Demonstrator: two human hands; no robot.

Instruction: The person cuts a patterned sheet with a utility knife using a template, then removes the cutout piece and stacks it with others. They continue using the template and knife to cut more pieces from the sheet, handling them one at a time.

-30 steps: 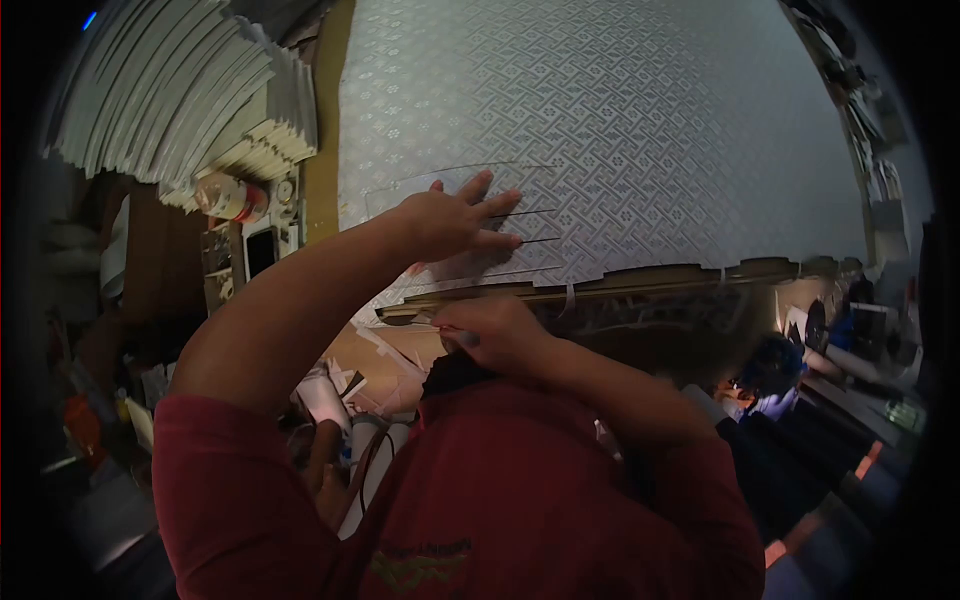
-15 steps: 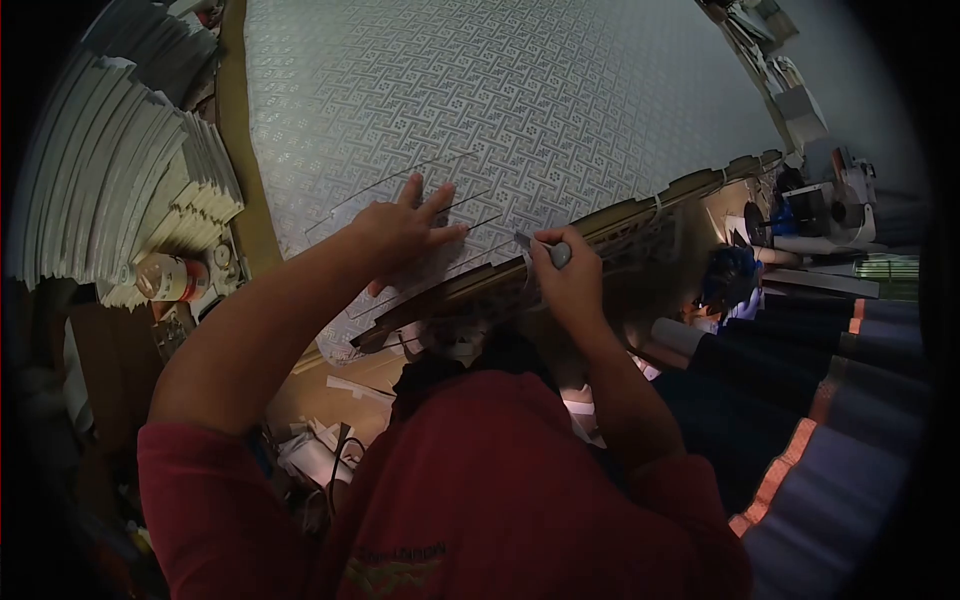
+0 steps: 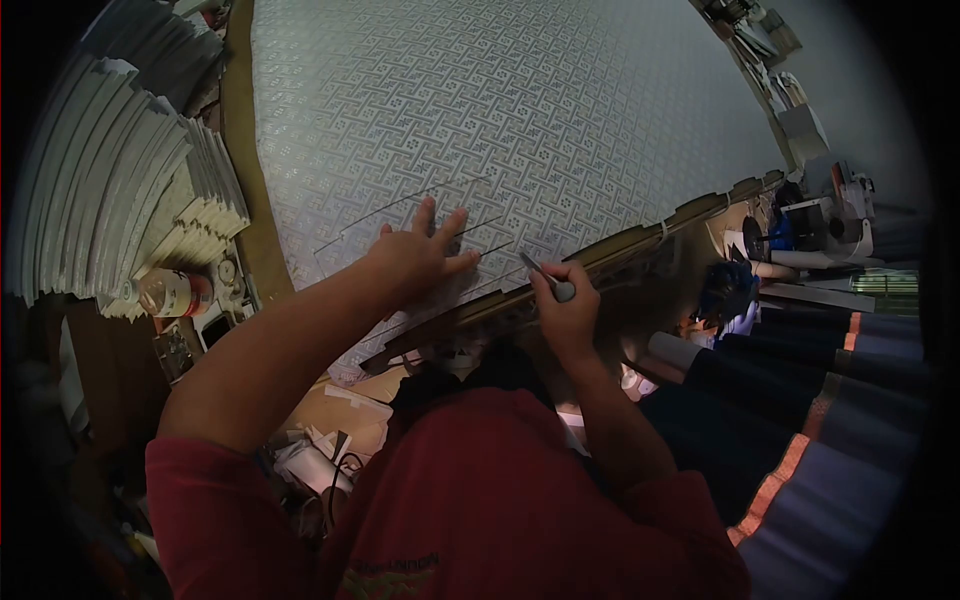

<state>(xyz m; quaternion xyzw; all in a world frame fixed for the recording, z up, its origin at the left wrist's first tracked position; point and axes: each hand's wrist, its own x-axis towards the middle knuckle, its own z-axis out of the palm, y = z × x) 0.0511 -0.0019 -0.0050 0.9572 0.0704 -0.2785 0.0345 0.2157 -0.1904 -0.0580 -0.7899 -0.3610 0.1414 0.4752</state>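
A pale sheet (image 3: 480,110) with a grey interlaced pattern lies spread before me, with several long dark slits near its close edge. My left hand (image 3: 425,257) rests on these slit strips, palm down and fingers spread. In my right hand (image 3: 572,312) is a knife (image 3: 529,263) with a grey handle, gripped by thumb and fingers. Its blade points up and left, the tip at the sheet beside the slits, just past the dark notched edge strip (image 3: 635,240). The fingertips of my left hand are a short way left of the blade.
Tall stacks of white folded sheets (image 3: 110,190) stand at the left, with a labelled jar (image 3: 175,292) beside them. At the right hang dark blue folds of cloth (image 3: 800,400) with orange bands. A blue-bladed fan (image 3: 730,285) sits close to the table's right side. Paper scraps (image 3: 310,465) lie below.
The view has shifted, so the sheet and both hands appear slightly lower. My left hand stays spread on the strips. The knife in my right hand has tilted a little, with its tip near the same spot.
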